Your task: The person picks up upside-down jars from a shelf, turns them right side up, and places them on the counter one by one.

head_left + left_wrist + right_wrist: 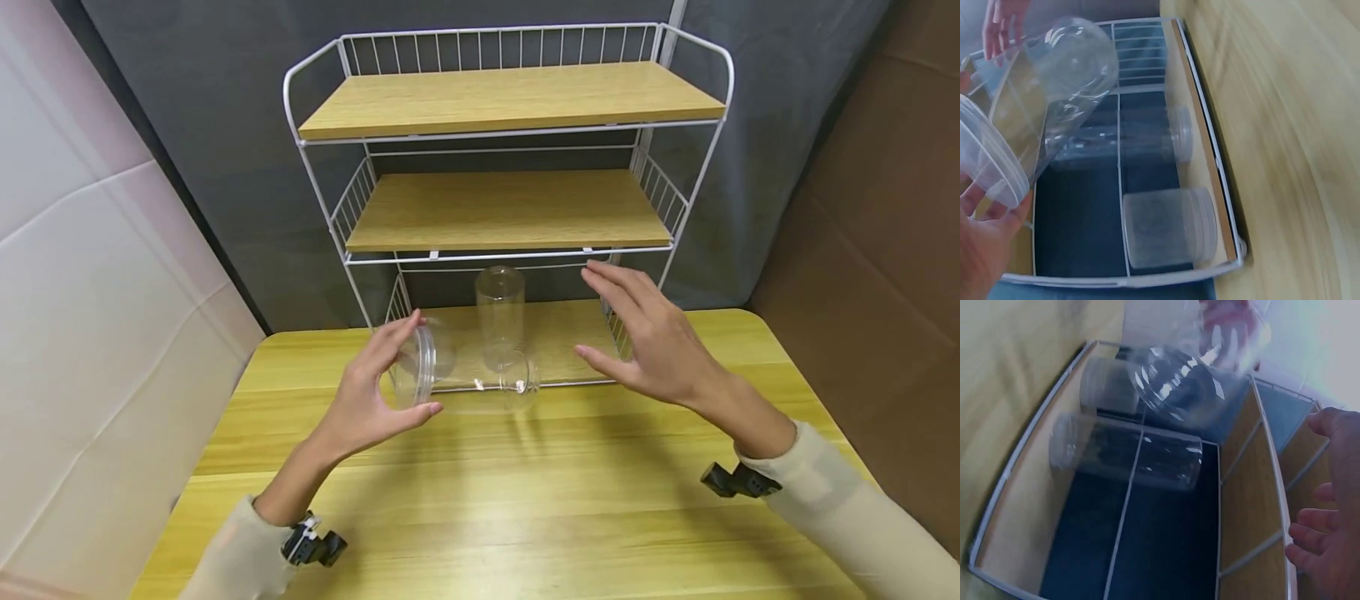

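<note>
My left hand (363,408) grips a clear plastic jar (425,367) round its ridged, translucent lid end. The jar lies sideways in the air before the lowest shelf, its rounded base pointing right. To the right of that base is my right hand (660,337), its fingers extended and apart from the jar. A tall clear jar (500,304) stands upright on the lowest shelf. Beside it on the left, a shorter, wider jar (1169,228) stands on the same shelf, largely hidden in the head view behind the held jar.
A white wire rack with wooden boards stands at the back of the wooden table (480,508). Above the jars are its middle shelf (510,208) and top shelf (510,96), with wire rails at the sides. A white panel (97,333) flanks the left, a brown one (870,208) the right.
</note>
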Tool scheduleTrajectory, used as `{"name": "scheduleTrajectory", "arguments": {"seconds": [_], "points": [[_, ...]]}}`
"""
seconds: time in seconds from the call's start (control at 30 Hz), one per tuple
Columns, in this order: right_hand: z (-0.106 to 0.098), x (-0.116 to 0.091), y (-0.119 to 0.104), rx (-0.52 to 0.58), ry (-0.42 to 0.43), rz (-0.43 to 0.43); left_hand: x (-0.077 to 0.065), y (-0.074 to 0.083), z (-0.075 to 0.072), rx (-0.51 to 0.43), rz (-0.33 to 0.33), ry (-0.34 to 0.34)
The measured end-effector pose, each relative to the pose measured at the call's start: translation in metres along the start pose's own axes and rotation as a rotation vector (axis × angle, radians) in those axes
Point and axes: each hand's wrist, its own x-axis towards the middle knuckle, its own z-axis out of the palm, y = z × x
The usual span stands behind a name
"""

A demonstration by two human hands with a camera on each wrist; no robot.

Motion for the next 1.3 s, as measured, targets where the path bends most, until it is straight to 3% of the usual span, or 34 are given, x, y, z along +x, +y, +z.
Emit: {"name": "scheduleTrajectory", "arguments": {"seconds": [0.17,0.33,0.6,1.0,1.3], "points": [[-0.008,0.014,0.011,-0.142,0.035,-0.071,-0.006,-0.005,-0.010,0.063,-0.002,-0.047],[-0.010,0.026,0.022,-0.241,-0.002,-0.051,-0.011,-0.012,-0.020,0.142,-0.004,-0.083],[-0.007,0.041,0.038,-0.324,-0.039,-0.058,-0.015,-0.017,-0.038,0.280,-0.016,-0.136],[-0.005,0.048,0.052,-0.432,-0.155,-0.034,-0.030,-0.025,-0.063,0.385,-0.038,-0.184],[-0.001,0.046,0.053,-0.477,-0.143,-0.059,-0.039,-0.027,-0.080,0.451,-0.118,-0.240]]}}
